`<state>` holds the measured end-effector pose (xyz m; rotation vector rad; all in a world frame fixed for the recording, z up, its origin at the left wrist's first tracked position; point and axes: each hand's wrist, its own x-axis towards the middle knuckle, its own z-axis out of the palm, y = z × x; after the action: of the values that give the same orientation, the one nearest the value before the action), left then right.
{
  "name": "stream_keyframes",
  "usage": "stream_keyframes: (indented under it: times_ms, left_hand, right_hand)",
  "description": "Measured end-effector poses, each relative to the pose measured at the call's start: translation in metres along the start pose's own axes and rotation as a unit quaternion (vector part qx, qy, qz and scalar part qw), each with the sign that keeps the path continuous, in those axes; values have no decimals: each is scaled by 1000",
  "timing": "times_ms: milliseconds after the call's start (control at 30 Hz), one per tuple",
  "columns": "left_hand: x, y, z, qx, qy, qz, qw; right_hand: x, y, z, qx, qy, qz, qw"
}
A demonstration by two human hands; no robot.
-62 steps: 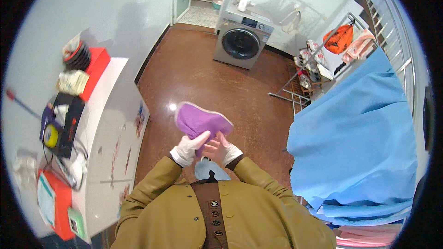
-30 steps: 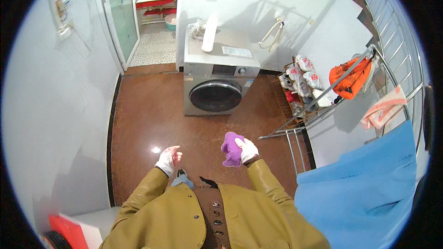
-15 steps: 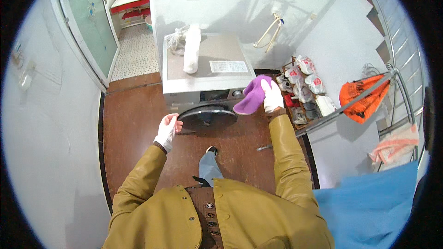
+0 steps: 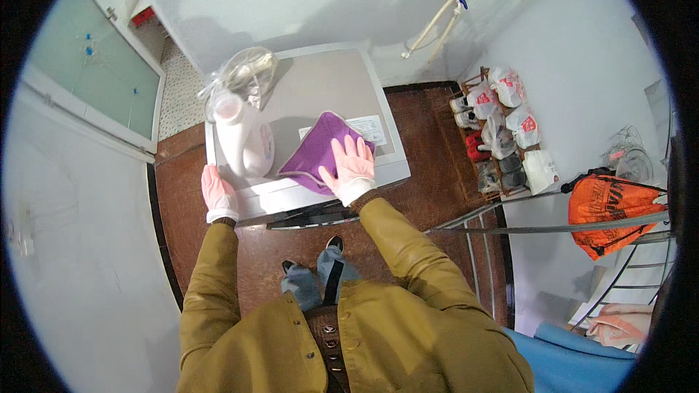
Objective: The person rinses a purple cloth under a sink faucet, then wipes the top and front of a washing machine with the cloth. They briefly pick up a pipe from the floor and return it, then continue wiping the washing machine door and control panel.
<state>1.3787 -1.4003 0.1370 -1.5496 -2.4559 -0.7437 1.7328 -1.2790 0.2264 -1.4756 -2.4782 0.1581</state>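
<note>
My right hand (image 4: 349, 169), in a thin pale glove, lies flat with fingers spread on a purple cloth (image 4: 320, 151). The cloth is spread over the front right of the washing machine's top (image 4: 320, 76) and partly covers a printed label (image 4: 370, 129). At the machine's front left corner my left hand (image 4: 219, 193), also gloved, rests against the side edge with its fingers stretched out. Between the hands stands a white detergent bottle (image 4: 247, 142). A clear plastic bag (image 4: 251, 73) with a cable inside sits behind the bottle. The dark round door (image 4: 313, 217) shows partly below the front edge.
A shoe rack (image 4: 502, 135) with shoes and plastic bags stands by the right wall. An orange drawstring bag (image 4: 611, 211) hangs near metal rails (image 4: 510, 231). Behind the machine a tap with a hose (image 4: 429, 29) is on the wall. A glass door (image 4: 102, 65) is at the left.
The view has come closer over the machine. My right hand has brought the purple cloth from the air onto the top and spread it flat. My left hand has moved from the door to the side edge.
</note>
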Motion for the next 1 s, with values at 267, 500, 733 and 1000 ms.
stream_keyframes:
  times_ms: [267, 500, 733, 1000]
  left_hand:
    - [-5, 20, 15, -88, -75, -70, 991]
    - [-10, 25, 20, -236, -80, -206, 946]
    - [12, 32, 18, -118, -115, -137, 977]
    - [23, 42, 10, -76, -139, -127, 979]
  right_hand:
    - [87, 39, 74, -9, -87, -62, 994]
    - [121, 150, 71, -33, 4, 128, 991]
    - [-29, 98, 67, -100, -107, 194, 970]
    - [150, 54, 105, 3, -45, -39, 998]
